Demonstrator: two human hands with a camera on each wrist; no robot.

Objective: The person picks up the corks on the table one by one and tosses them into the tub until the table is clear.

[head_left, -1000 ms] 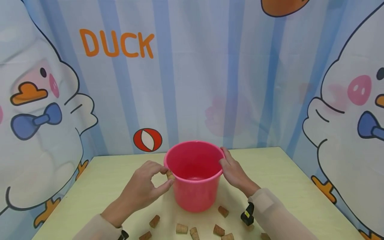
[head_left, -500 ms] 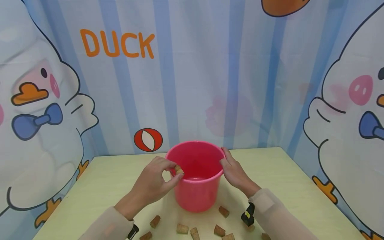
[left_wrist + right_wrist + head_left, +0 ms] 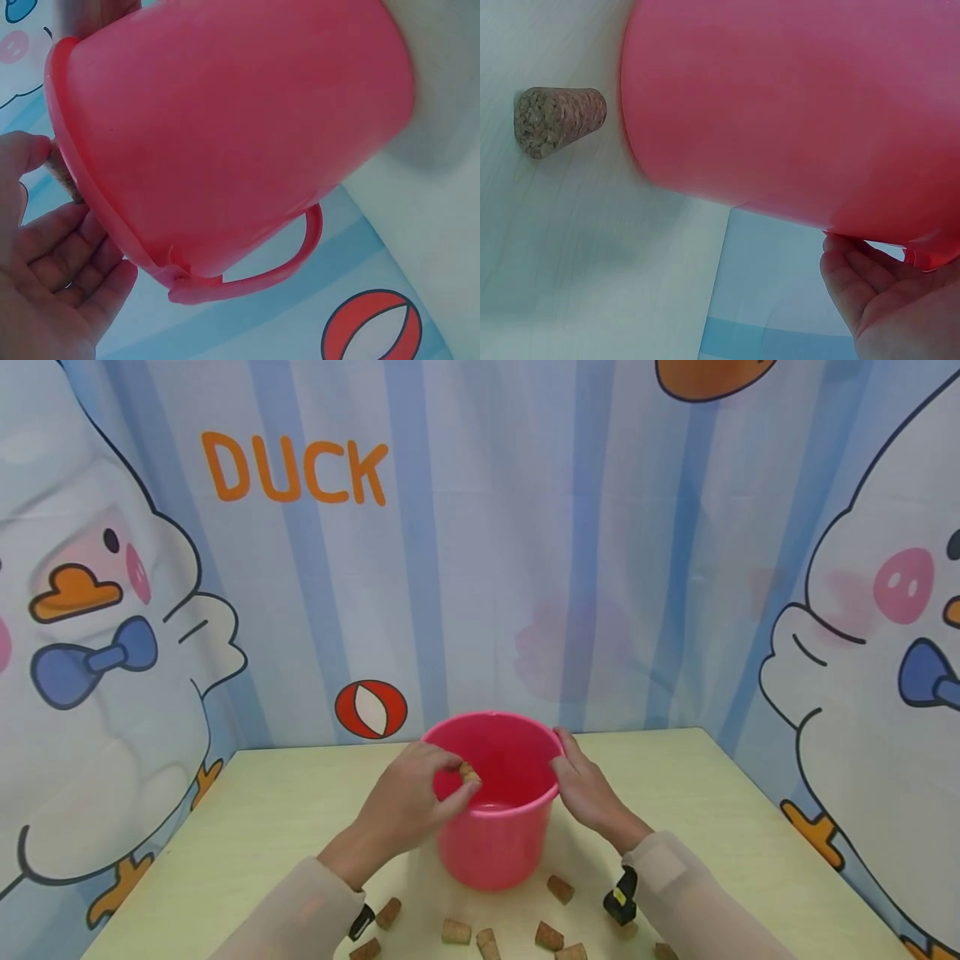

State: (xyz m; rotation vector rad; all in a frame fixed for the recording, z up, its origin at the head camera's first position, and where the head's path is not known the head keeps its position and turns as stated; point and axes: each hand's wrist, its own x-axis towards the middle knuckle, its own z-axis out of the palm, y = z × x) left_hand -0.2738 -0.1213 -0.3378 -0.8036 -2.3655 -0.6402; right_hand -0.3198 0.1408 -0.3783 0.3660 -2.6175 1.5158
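Observation:
A pink bucket (image 3: 491,852) stands upright on the table, its inside facing me. My left hand (image 3: 405,797) pinches a cork stopper (image 3: 469,774) between thumb and fingers, over the bucket's near left rim. In the left wrist view that cork (image 3: 63,171) is partly hidden behind the rim, and the bucket's handle (image 3: 262,281) hangs at the side. My right hand (image 3: 592,789) grips the bucket's right rim, thumb over the edge and fingers along the outside wall. The right wrist view has one tapered cork (image 3: 559,120) lying beside the bucket's base.
Several loose corks lie in front of the bucket, among them one cork (image 3: 560,889) near its base and another (image 3: 456,932) at the near edge of view. The pale yellow table (image 3: 300,785) ends at a duck-printed curtain (image 3: 487,568) behind and at both sides.
My left hand has moved right with the cork, from outside the bucket's left rim to over its opening. The right hand and bucket have stayed in place.

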